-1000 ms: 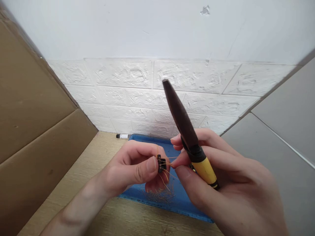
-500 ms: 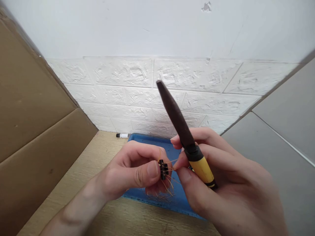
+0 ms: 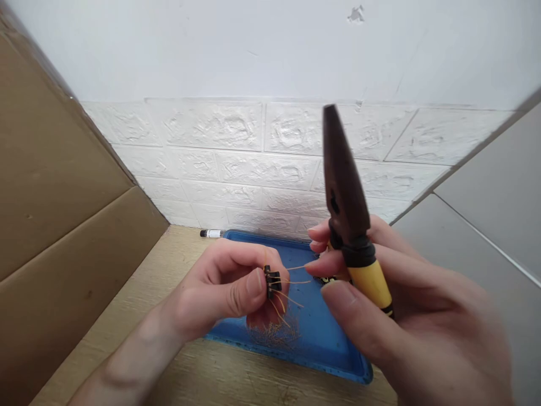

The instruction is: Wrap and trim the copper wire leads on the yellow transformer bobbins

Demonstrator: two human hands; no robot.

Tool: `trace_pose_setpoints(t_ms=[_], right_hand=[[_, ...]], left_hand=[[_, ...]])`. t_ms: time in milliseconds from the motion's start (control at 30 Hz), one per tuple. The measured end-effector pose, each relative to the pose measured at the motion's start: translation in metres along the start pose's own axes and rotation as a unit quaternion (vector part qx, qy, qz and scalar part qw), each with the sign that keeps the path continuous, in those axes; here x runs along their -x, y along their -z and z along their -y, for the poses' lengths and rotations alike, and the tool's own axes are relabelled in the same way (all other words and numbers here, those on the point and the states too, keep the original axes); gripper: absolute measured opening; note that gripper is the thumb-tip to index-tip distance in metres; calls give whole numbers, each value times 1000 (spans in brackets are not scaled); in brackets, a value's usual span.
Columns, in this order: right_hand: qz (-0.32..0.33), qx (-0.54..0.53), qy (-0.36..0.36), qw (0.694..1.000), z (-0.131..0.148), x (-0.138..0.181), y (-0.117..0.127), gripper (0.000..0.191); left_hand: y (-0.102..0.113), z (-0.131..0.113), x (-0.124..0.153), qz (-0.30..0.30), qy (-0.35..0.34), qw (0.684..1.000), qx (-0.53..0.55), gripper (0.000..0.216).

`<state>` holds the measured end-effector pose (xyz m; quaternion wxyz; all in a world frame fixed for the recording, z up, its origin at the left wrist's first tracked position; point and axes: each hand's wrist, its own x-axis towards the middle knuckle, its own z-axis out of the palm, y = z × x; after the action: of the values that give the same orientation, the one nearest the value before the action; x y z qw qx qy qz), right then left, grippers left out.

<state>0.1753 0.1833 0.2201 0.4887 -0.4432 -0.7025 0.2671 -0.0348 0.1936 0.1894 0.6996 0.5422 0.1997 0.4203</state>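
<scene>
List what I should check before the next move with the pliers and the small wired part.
1. Left hand pinches the small black part: ok.
2. Right hand grips the pliers by the yellow handle: ok.
3. Pliers tip on the wires: not ok, it points up, clear of them.
4. Right hand touching a wire end: cannot tell.
5. Blue tray lies under the part, wire clippings in it: ok.
</scene>
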Motion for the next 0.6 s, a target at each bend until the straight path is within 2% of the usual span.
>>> trace_pose_setpoints(t_ms=[100,233,367,600], right_hand=[[-3,-37,-21,999,-2,3,0,5],[3,-107,-39,994,-2,4,-3,24],[23,-107,-20,994,-2,4,-2,28],[34,-149,-42,987,-5,4,-1,34]], left_hand=[[1,1,-1,0,-9,1000,2,50],[2,1,-2,1,-6,1000,8,47],[3,3,-1,7,-4,1000,21,44],[3,5,1,18,18,999,35,45]])
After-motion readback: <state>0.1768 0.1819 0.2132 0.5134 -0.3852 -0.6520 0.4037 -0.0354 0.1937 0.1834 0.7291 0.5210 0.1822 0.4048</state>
